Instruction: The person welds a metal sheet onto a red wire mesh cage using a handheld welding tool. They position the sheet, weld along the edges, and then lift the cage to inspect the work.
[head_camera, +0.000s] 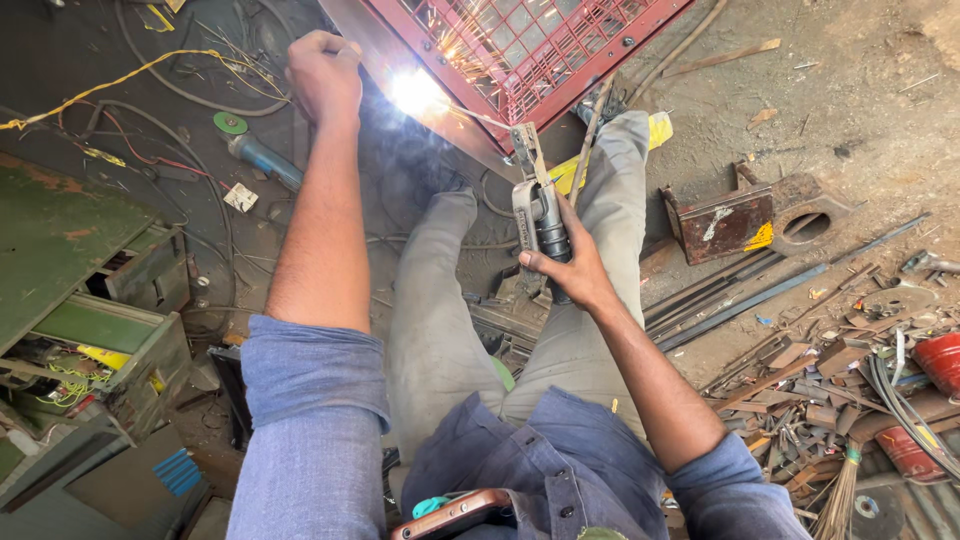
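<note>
My right hand (572, 266) grips the black handle of a welding electrode holder (536, 205), its rod reaching up to a bright white arc (415, 93) on a red metal mesh frame (520, 45). Sparks fly over the mesh. My left hand (323, 72) is closed on the frame's grey metal edge at the upper left, arm stretched out. My legs in grey trousers (440, 310) are spread below the frame.
A blue angle grinder (258, 153) with a green disc lies on the dark floor at left among cables. A green metal cabinet (70, 290) stands at left. A rusty box (722, 222), steel bars (760, 290) and scrap pieces (820, 380) lie at right.
</note>
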